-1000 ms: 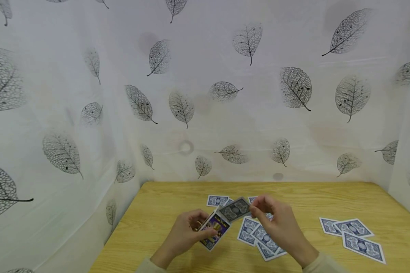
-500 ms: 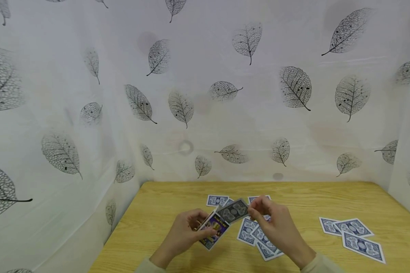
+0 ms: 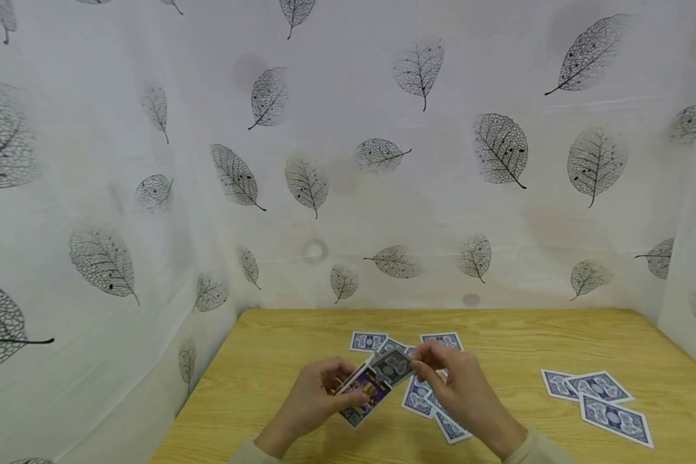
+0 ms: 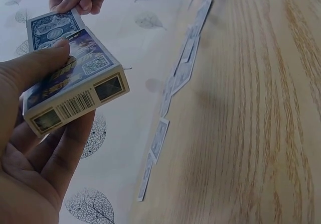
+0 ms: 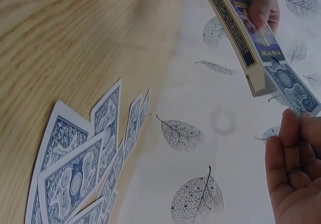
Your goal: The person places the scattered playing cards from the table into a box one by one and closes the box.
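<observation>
My left hand grips a purple-fronted playing card box, held tilted above the table with its thumb across the printed face. In the left wrist view the barcode end of the box faces the camera. A blue-backed playing card sticks partly out of the box's open end. My right hand pinches the card's outer edge between thumb and fingertips. In the right wrist view this card lies partly within the box, beside an opened flap.
Several blue-backed cards lie face down, overlapping, beneath the right hand. Farther back are more cards, one at the left and another. Three cards overlap at the right of the wooden table. A leaf-patterned curtain surrounds it.
My right hand has moved left toward the box, and the pinched card has slid deeper into it. My left hand and the cards on the table stay almost where they were.
</observation>
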Motion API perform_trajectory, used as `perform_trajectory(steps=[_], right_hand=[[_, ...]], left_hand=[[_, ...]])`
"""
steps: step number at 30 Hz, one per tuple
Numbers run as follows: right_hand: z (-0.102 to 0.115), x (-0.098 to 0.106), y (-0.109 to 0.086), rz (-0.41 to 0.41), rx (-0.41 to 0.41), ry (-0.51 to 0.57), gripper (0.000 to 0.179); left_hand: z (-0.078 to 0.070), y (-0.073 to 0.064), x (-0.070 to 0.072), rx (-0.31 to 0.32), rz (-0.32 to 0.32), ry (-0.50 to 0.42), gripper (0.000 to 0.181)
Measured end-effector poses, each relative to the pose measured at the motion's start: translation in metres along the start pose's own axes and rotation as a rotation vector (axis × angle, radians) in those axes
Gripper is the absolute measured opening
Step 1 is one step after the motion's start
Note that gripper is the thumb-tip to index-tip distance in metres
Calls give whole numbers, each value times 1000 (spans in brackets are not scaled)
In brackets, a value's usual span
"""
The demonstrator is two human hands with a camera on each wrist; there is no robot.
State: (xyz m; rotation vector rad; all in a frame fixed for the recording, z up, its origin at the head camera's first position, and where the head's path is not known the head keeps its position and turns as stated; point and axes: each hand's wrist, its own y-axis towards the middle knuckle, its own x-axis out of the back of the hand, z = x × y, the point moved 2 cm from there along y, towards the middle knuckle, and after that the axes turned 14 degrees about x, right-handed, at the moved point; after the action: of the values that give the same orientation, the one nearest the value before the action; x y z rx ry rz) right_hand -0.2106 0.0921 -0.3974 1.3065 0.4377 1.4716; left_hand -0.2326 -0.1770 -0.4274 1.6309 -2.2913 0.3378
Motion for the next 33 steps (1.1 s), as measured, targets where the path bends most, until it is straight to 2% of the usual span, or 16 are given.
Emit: perform_trajectory(steps=[14,24,33], right_hand=[[7,-11,4,69,-10,9,16],[9,-14,4,76,-37,20,15],[11,-16,4,70,14,46,15]], left_hand=[[-3,-1,0,-11,14,-13,22],[-2,-2,0,-7,5,-7,23],[-2,-2,1,-15,3,4,23]])
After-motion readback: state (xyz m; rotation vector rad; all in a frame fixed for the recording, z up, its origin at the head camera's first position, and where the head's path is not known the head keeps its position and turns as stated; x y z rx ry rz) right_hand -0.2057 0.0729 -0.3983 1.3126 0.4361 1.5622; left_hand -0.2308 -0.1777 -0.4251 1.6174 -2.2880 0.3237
